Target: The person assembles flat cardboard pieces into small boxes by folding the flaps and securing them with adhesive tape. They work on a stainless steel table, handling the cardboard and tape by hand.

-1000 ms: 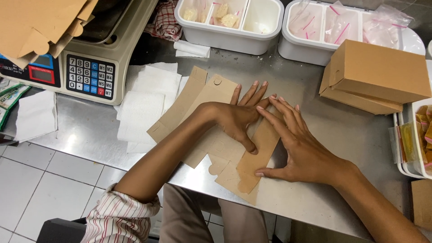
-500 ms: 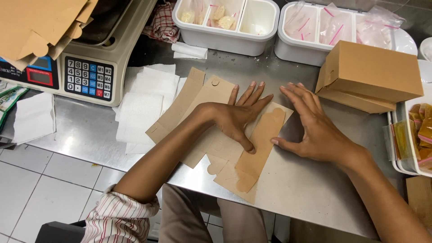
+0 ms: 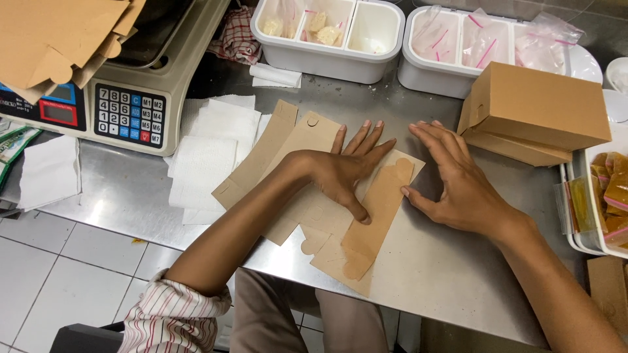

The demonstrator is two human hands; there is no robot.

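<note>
Two hands, left hand and right hand, are pressing flat, grip wide, on a cardboard blank; folded box is sitting upper right on the steel surface.

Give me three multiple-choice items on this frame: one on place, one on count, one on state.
1. Where does the assembled brown box sit?
A. On the scale
B. On the steel counter, right of the hands
C. On the floor

2. How many white compartment trays stand at the back?
A. Two
B. Four
C. Five

3. What state is the cardboard blank under the hands in?
A. Torn into pieces
B. Rolled into a tube
C. Lying flat, one panel folded over

Answers:
1. B, it rests on the counter beside the right hand.
2. A, one tray and a second.
3. C, the left hand presses it flat.
</note>
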